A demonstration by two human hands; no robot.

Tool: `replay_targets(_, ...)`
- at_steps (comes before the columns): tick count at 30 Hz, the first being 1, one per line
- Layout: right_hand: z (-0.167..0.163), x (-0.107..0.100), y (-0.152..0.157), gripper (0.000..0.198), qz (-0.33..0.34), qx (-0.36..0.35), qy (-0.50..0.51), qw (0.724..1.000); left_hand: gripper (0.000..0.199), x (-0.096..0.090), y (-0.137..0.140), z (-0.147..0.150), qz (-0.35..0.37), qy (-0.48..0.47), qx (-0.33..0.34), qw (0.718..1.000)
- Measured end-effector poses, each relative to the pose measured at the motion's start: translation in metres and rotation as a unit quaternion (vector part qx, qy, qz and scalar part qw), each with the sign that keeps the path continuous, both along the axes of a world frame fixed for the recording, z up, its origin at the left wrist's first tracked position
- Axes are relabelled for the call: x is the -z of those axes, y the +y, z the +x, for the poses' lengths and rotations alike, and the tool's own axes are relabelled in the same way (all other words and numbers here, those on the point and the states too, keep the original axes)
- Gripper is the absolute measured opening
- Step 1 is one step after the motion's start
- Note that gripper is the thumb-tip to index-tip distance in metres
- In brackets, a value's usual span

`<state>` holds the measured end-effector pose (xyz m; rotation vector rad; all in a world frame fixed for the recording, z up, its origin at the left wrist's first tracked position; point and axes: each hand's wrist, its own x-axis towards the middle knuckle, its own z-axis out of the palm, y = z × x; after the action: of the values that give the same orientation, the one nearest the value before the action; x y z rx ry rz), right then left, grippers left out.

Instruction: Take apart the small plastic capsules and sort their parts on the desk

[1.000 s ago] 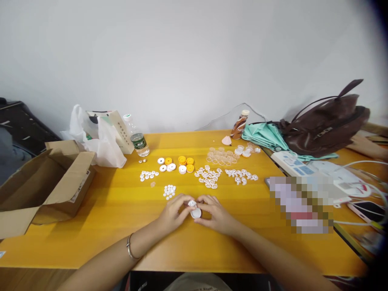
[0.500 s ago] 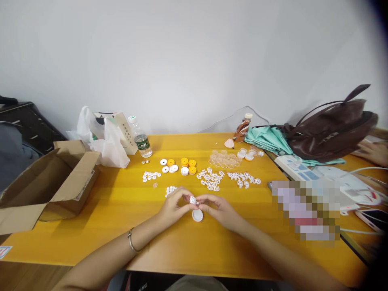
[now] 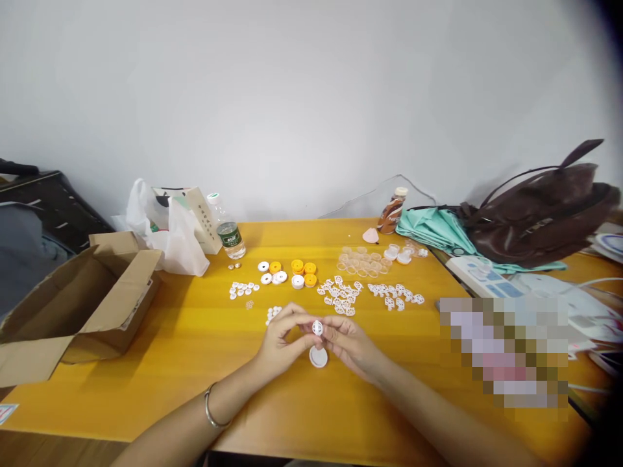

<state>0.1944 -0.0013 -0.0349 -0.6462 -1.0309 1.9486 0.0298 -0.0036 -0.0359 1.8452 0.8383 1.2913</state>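
Note:
Both my hands meet above the wooden table (image 3: 379, 408), pinching a small white openwork plastic piece (image 3: 317, 327). My left hand (image 3: 287, 340) closes thumb and forefinger on its left side. My right hand (image 3: 353, 344) grips it from the right, with fingers curled. Just below the fingertips lies a round white disc (image 3: 318, 357), its top edge partly covered by them. A cluster of small white caps (image 3: 273, 316) shows beyond my left hand, partly hidden by it. Farther out are loose white openwork pieces (image 3: 341, 296) in a group.
White and yellow round parts (image 3: 298, 267), clear rings (image 3: 363, 261) and more white pieces (image 3: 396, 293) lie in groups farther back. An open cardboard box (image 3: 109, 305) and a water bottle (image 3: 228, 230) stand left. At right are a brown bag (image 3: 540, 207) and teal cloth (image 3: 433, 227).
My hands have drawn closer together, and the white piece between them has turned. The whole view has shifted slightly. Another person's hand at the far right is out of sight now.

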Motion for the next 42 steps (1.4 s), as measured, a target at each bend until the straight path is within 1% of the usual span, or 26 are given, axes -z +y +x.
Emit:
replay_targets(3,0.000,0.007,0.001,0.020,0.014,0.007,-0.013,1.000,0.024,0.003,-0.002,0.002,-0.011,-0.014,-0.012,1.000)
replay_targets(5,0.001,0.012,0.002,0.022,0.034,0.010,-0.034,0.999,0.024,0.003,-0.005,0.003,-0.001,0.003,-0.019,1.000)
replay_targets(7,0.003,0.014,0.002,0.023,0.056,0.024,-0.071,0.996,0.023,0.002,-0.007,0.003,0.021,0.023,-0.030,0.999)
replay_targets(11,0.005,0.015,0.003,0.022,0.085,0.090,-0.131,0.984,0.024,0.004,-0.007,0.000,0.094,0.075,-0.069,0.990)
replay_targets(14,0.006,0.015,0.005,0.021,0.110,0.131,-0.159,0.972,0.029,0.011,-0.004,-0.003,0.170,0.166,-0.078,0.968)
replay_targets(16,0.007,0.017,0.006,0.020,0.129,0.143,-0.187,0.963,0.031,0.017,-0.001,-0.004,0.205,0.220,-0.073,0.951)
replay_targets(21,0.010,0.025,0.008,0.019,0.185,0.118,-0.238,0.946,0.031,0.024,0.001,-0.004,0.270,0.279,-0.078,0.918)
replay_targets(23,0.011,0.027,0.007,0.018,0.224,0.121,-0.280,0.926,0.031,0.023,0.001,-0.005,0.304,0.299,-0.084,0.901)
replay_targets(26,0.012,0.025,0.004,0.017,0.286,0.138,-0.342,0.885,0.034,0.022,0.000,-0.008,0.340,0.335,-0.084,0.875)
replay_targets(28,0.012,0.023,0.002,0.016,0.310,0.143,-0.356,0.870,0.034,0.022,-0.001,-0.009,0.352,0.352,-0.084,0.863)
replay_targets(30,0.012,0.021,0.000,0.016,0.322,0.136,-0.365,0.863,0.031,0.022,-0.001,-0.009,0.354,0.363,-0.081,0.858)
replay_targets(32,0.012,0.021,-0.001,0.017,0.339,0.131,-0.383,0.849,0.027,0.023,-0.001,-0.008,0.349,0.374,-0.078,0.856)
replay_targets(36,0.011,0.025,-0.003,0.019,0.397,0.156,-0.428,0.797,0.022,0.023,-0.001,-0.005,0.360,0.381,-0.080,0.848)
replay_targets(38,0.012,0.028,-0.004,0.020,0.415,0.174,-0.439,0.777,0.023,0.024,-0.001,-0.004,0.366,0.382,-0.079,0.845)
replay_targets(40,0.012,0.031,-0.005,0.021,0.423,0.183,-0.445,0.768,0.023,0.024,-0.002,-0.003,0.367,0.383,-0.077,0.844)
replay_targets(42,0.012,0.033,-0.004,0.022,0.425,0.185,-0.447,0.765,0.024,0.025,-0.002,-0.002,0.371,0.379,-0.081,0.844)
